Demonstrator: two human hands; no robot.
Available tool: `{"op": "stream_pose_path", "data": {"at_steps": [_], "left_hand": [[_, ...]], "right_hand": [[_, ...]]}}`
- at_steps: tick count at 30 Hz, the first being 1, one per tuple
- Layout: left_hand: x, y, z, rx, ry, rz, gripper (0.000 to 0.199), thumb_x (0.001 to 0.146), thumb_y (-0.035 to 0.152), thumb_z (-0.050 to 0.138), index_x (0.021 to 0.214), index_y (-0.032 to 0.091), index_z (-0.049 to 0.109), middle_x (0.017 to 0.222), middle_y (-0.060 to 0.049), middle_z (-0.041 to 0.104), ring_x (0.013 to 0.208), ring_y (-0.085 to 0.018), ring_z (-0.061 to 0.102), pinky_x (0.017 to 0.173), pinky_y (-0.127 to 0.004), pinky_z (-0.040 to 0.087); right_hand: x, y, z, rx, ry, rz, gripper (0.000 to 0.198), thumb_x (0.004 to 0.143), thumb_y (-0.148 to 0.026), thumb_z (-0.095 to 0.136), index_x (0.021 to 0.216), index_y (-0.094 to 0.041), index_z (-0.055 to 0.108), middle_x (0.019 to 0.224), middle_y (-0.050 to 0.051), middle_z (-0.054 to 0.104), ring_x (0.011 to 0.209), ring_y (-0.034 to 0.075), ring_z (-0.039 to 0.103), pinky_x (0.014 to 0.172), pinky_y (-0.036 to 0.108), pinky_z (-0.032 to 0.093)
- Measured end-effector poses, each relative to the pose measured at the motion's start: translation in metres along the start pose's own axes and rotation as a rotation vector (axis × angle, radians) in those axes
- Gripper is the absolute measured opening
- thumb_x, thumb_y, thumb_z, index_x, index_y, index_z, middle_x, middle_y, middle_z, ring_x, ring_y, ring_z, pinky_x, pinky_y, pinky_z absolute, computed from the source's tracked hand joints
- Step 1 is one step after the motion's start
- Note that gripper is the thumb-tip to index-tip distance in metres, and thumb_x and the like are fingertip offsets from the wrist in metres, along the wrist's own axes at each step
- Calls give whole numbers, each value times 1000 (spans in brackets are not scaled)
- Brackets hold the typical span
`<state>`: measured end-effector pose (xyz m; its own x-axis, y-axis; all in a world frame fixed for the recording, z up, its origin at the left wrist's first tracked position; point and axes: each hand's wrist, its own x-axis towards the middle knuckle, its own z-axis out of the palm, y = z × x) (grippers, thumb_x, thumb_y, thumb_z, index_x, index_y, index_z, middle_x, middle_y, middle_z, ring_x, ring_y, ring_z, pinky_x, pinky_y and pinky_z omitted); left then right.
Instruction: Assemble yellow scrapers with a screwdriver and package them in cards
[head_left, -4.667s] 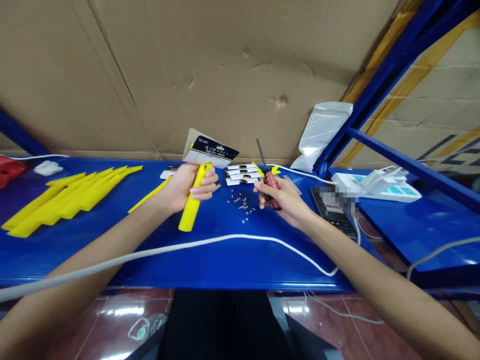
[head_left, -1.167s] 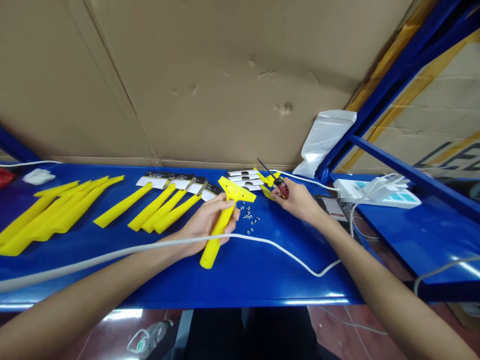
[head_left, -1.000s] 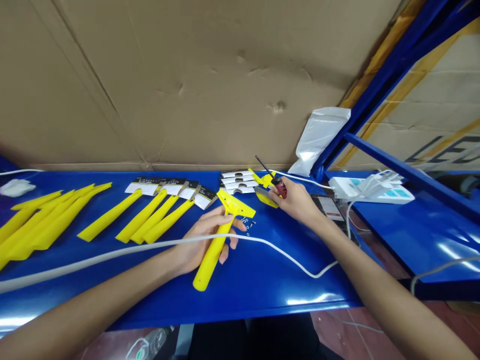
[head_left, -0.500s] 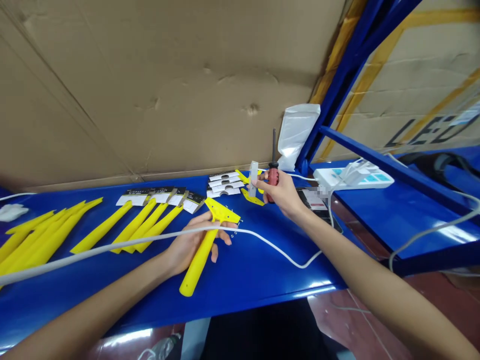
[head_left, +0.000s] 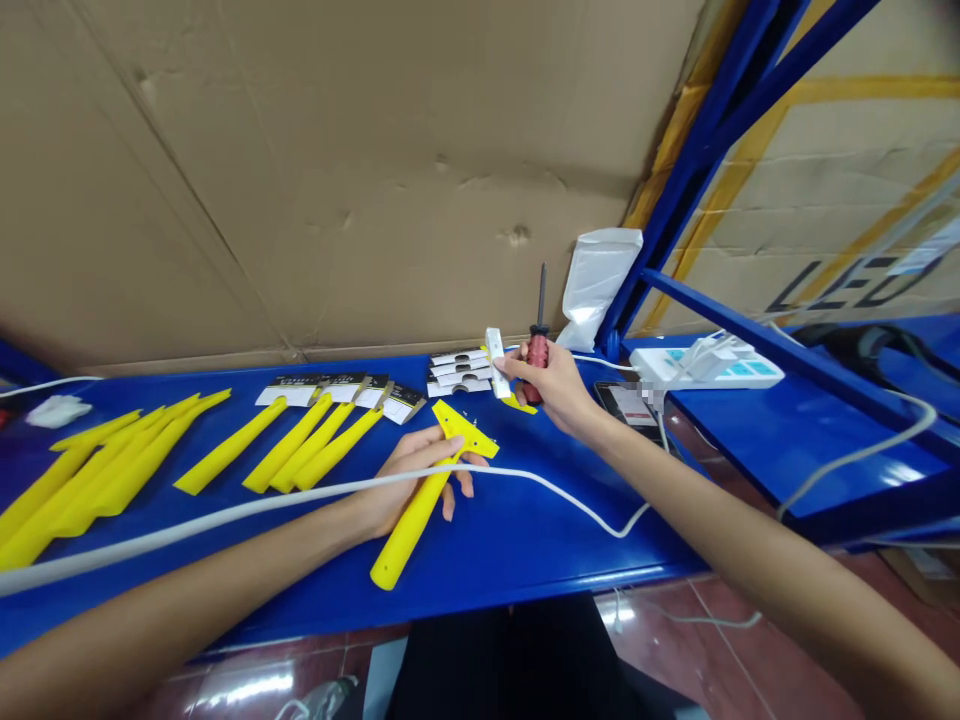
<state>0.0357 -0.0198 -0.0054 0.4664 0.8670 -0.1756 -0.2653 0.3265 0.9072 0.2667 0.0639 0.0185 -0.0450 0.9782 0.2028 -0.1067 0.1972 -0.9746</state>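
My left hand (head_left: 415, 470) is closed around a yellow scraper (head_left: 411, 528), its thumb lying over the neck and the wide triangular head turned away from me. In my right hand (head_left: 561, 388) a red-handled screwdriver (head_left: 537, 366) stands with its shaft up. The same hand pinches a whitish rectangular piece (head_left: 496, 362) between thumb and finger, apart from the scraper. Behind that piece lies another yellow part (head_left: 520, 404), mostly hidden. Small metal bits, too small to name, are scattered just beyond the scraper's head.
Yellow scrapers with card sleeves (head_left: 289, 391) lie left of my hand, and more yellow handles (head_left: 120, 470) farther left. Stacked cards (head_left: 459, 372) sit at the back. A white cable (head_left: 247, 508) crosses over my left forearm. A phone (head_left: 628, 405) and power strip (head_left: 739, 372) are at right.
The whitish piece has turned and tilted in my right hand and shows a different side. My left thumb has come onto the scraper's neck. The whole view has shifted slightly.
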Motion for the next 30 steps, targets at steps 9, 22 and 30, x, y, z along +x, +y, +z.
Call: {"op": "stream_pose_path", "data": {"at_steps": [9, 22, 30], "left_hand": [[-3, 1, -2, 34, 5, -38, 30, 101, 42, 76, 94, 13, 71, 72, -8, 75, 45, -15, 63, 39, -23, 52], [-8, -1, -9, 112, -36, -110, 37, 107, 45, 67, 89, 14, 72, 57, -2, 65, 37, -10, 53, 37, -18, 38], [-11, 4, -6, 216, -14, -148, 46, 108, 52, 65, 81, 15, 72, 52, -3, 62, 37, -9, 51, 39, -17, 37]], "right_hand": [[1, -1, 21, -58, -123, -28, 49, 78, -52, 95, 80, -27, 53, 61, -6, 53, 46, 12, 50, 38, 29, 45], [-42, 11, 30, -296, -260, 0, 47, 76, -53, 95, 84, -25, 58, 76, -2, 67, 47, 13, 57, 36, 29, 48], [-43, 17, 28, -354, -278, -86, 47, 78, -52, 96, 85, -23, 59, 72, -3, 62, 51, 11, 52, 42, 27, 45]]}}
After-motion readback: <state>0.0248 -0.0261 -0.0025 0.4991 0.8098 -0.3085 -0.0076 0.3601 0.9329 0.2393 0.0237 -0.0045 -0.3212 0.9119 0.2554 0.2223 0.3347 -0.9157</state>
